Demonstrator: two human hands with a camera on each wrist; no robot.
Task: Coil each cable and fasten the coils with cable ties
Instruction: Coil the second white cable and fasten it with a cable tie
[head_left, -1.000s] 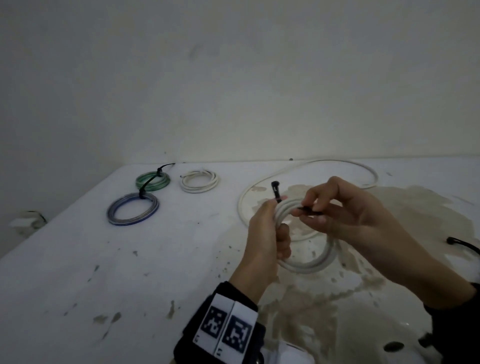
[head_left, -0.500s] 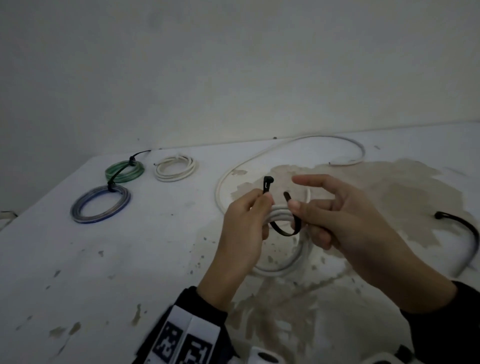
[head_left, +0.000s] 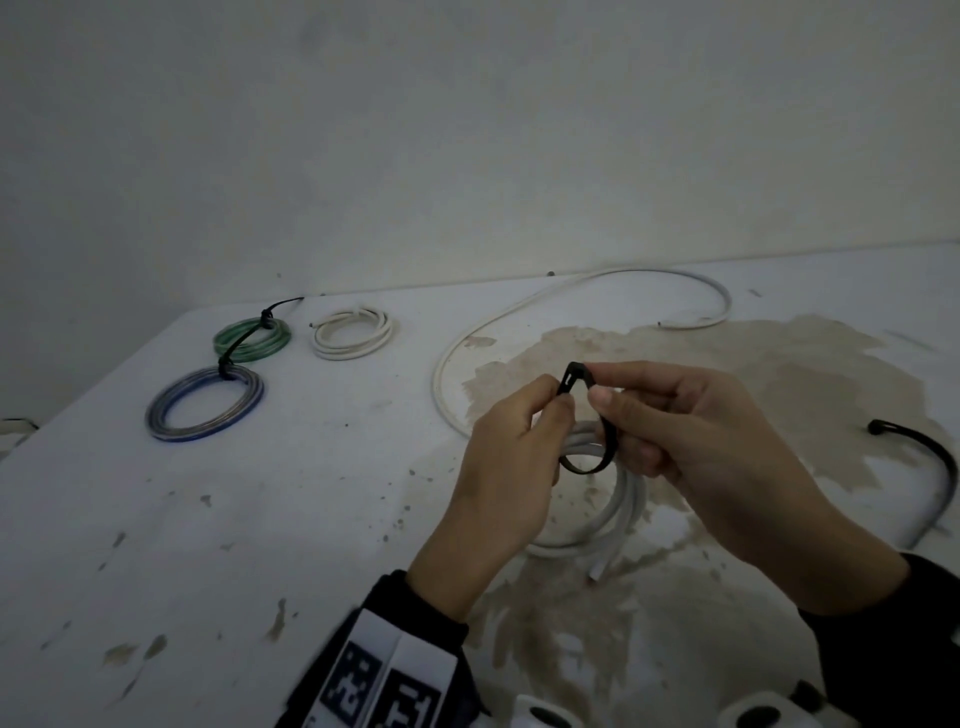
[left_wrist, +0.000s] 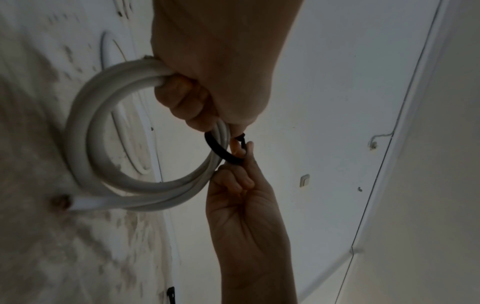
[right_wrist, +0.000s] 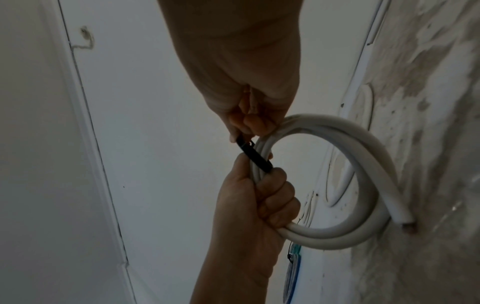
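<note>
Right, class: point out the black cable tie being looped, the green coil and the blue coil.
black cable tie (head_left: 605, 441): head view, on its strap beside the white coil.
green coil (head_left: 253, 340): head view, on its near rim.
blue coil (head_left: 205, 404): head view, on its ring's right side.

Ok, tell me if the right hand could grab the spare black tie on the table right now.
Probably not yet: the right hand is pinching the tie round the white coil. The spare tie lies unobstructed to its right.

stained white table (head_left: 311, 519), plain wall (head_left: 467, 130), wall switch (left_wrist: 304, 180)
</note>
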